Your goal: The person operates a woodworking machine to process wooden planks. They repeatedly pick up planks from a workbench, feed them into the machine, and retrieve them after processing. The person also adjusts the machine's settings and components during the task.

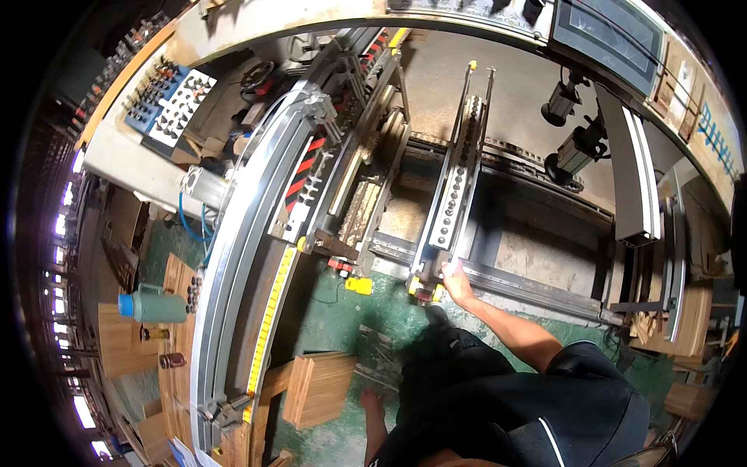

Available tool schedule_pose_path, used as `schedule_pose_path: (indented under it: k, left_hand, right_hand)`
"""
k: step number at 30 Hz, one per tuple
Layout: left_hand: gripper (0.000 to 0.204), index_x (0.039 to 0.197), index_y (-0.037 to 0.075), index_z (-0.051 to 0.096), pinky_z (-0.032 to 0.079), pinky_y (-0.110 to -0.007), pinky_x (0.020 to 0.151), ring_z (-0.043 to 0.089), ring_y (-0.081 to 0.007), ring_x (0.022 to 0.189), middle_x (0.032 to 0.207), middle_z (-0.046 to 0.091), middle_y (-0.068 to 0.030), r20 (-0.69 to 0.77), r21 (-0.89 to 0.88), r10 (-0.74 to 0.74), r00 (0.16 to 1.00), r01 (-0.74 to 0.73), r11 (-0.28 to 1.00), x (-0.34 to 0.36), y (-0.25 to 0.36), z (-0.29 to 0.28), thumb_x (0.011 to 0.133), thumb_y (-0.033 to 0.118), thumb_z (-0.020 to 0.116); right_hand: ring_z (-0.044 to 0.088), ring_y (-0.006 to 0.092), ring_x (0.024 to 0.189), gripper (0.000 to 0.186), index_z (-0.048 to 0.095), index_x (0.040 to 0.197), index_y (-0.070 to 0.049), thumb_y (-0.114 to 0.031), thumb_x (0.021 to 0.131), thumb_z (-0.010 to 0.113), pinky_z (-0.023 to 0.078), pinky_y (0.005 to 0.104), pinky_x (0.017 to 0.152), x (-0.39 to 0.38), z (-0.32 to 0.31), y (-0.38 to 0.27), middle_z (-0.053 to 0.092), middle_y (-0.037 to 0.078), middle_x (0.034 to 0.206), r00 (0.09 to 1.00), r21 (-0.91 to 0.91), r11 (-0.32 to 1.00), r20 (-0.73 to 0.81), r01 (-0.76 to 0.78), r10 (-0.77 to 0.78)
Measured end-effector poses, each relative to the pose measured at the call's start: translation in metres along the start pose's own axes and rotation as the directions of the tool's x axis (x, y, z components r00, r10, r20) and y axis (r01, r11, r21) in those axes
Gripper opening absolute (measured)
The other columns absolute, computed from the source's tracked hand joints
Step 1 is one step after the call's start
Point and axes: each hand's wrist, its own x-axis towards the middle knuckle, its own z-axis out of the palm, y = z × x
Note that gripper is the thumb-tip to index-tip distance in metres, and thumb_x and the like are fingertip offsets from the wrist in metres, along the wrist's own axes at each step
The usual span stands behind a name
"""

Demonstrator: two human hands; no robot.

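My right hand (457,280) is at the near end of a long metal beam (451,198), its fingers closed on the edge there. A row of round black drill sockets runs along the top of this beam, which points away from me. By the hand, the beam's end carries small yellow and red parts. My left hand (372,399) hangs low over the green floor, right of a stack of wooden boards (315,389). It touches nothing that I can see, and its fingers are too small and dim to make out.
A long aluminium fence (233,272) with a yellow scale (272,319) curves along the left. Further left, a green jug (159,303) stands on wood. A yellow box (359,286) lies low between fence and beam. A screen (608,39) hangs at upper right, near motors (576,148).
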Motion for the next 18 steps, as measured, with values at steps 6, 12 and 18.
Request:
schedule_pose_path:
  k: [6,12,18]
  left_hand:
    - [0.038,0.085,0.002,0.055,0.046,-0.046,0.067,0.055,-0.036,0.08,0.082,0.055,-0.0166,-0.092,0.568,0.264,0.96,-0.167,0.806,-0.06,-0.018,0.03,0.066,0.025,0.079]
    - [0.047,0.1,0.002,0.057,0.045,-0.046,0.075,0.054,-0.0362,0.093,0.095,0.058,-0.0188,-0.219,0.597,0.219,0.951,-0.047,0.801,-0.119,-0.052,0.08,0.068,0.029,0.076]
    - [0.057,0.113,0.001,0.053,0.044,-0.046,0.085,0.054,-0.0357,0.098,0.107,0.058,-0.0183,-0.284,0.149,-0.1,0.954,0.147,0.978,-0.209,-0.189,0.185,0.071,0.035,0.071]
  right_hand:
    - [0.053,0.0414,0.1,0.056,0.041,0.115,0.006,-0.044,0.09,0.04,0.04,0.0431,0.088,0.014,0.008,0.012,0.056,0.03,0.103,0.999,0.008,1.0,0.042,0.019,-0.019]
    - [0.052,0.0435,0.108,0.057,0.044,0.117,0.007,-0.043,0.09,0.039,0.038,0.0425,0.094,0.037,0.009,0.005,0.056,0.033,0.108,0.994,0.02,0.997,0.078,0.069,-0.07]
    - [0.061,0.0378,0.075,0.046,0.058,0.084,0.005,-0.036,0.089,0.038,0.044,0.0479,0.066,0.072,0.051,0.016,0.06,0.026,0.077,0.836,-0.339,0.765,0.274,0.547,-0.476]
